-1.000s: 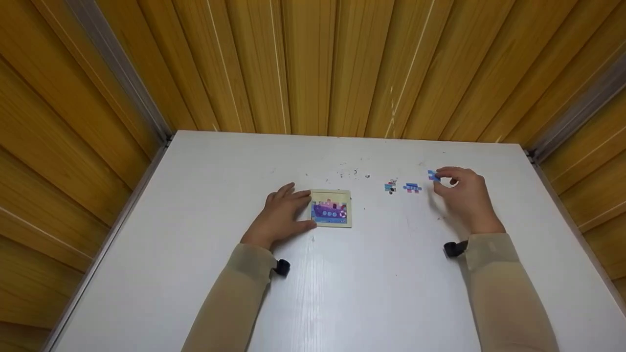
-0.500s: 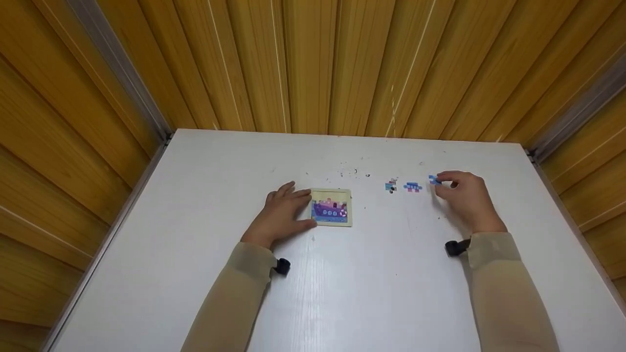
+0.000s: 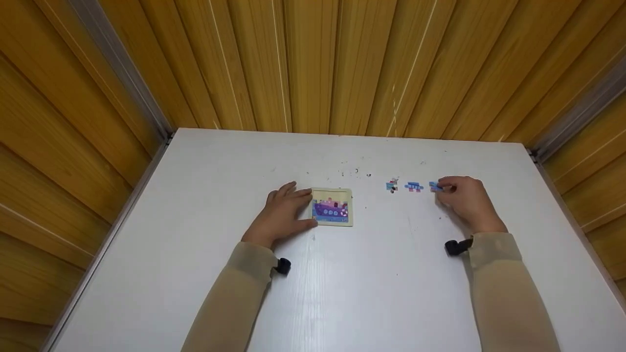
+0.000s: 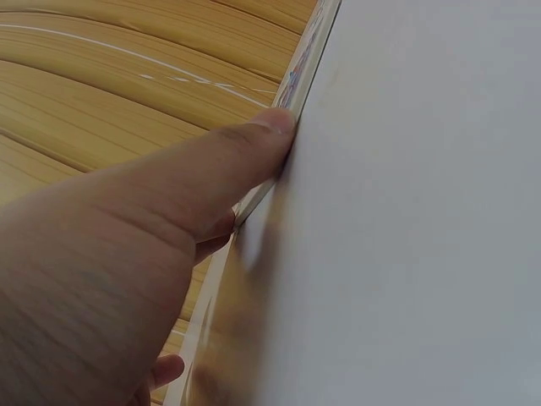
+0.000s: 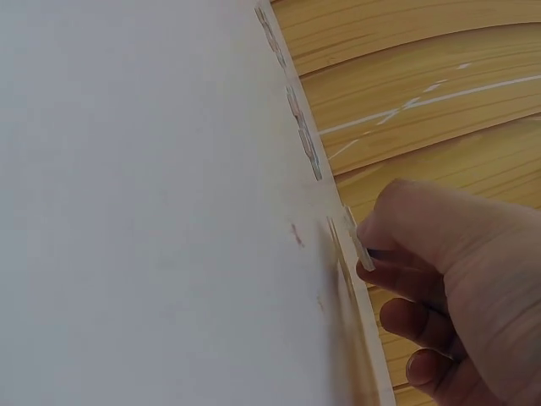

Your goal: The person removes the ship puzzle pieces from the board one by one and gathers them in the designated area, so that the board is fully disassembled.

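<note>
A small square jigsaw puzzle in a pale frame (image 3: 332, 223) shows a purple ship; it lies left of the right-hand pieces. My left hand (image 3: 279, 219) rests along its left side, thumb at the near corner and forefinger at the far corner, the other fingers spread. In the left wrist view the thumb (image 4: 254, 139) touches the frame's edge. My right hand (image 3: 467, 203) pinches a blue puzzle piece (image 3: 434, 186) between thumb and forefinger, close over the table. Seen edge-on, this thin piece (image 5: 359, 241) shows in the right wrist view, partly hidden by the fingertips.
Left of the right hand lie a blue-and-pink puzzle piece (image 3: 414, 187) and a multicoloured one (image 3: 392, 186), in a row. Small dark specks are scattered beyond the puzzle frame. Yellow wood-grain panels (image 3: 313, 63) rise behind the white table (image 3: 362, 293).
My right hand has come slightly nearer the front edge with its piece, which is now level with the two loose pieces. The left hand and the puzzle frame stay in place.
</note>
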A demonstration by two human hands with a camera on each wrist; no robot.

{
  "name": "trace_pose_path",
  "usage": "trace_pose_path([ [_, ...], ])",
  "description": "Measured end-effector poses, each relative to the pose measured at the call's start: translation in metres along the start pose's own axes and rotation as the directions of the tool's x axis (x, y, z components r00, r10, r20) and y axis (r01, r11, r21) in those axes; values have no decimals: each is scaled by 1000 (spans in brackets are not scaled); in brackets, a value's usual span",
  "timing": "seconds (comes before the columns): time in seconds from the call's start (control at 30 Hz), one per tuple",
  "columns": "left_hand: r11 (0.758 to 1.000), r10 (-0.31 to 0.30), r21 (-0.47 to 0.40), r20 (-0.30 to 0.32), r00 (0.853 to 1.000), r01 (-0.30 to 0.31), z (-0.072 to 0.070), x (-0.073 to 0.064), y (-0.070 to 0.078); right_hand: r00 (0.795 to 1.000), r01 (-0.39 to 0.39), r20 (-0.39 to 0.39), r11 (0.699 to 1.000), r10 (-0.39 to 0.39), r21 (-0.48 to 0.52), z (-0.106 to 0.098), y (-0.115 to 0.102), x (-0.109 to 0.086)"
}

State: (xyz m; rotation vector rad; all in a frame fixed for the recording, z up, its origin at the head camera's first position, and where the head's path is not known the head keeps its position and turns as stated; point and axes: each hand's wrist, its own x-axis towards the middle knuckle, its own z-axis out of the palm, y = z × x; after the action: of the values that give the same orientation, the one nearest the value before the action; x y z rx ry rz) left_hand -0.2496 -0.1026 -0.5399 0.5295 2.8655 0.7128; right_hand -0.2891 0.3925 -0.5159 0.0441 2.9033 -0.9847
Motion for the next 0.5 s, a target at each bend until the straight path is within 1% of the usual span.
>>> trace_pose_path([
  [0.1,1000,1,5,3,1000,-1,-1,1,0,1000,3,0,1000,-3,-2,1,1,0],
  [0.3,1000,3,18,7,1000,-4,-1,2,-1,1000,-9,26,1000,9,3,0,2,1],
  [0.5,1000,-3,17,10,1000,3,-1,1,0,999,-14,34,1000,14,-15,1,0,1],
])
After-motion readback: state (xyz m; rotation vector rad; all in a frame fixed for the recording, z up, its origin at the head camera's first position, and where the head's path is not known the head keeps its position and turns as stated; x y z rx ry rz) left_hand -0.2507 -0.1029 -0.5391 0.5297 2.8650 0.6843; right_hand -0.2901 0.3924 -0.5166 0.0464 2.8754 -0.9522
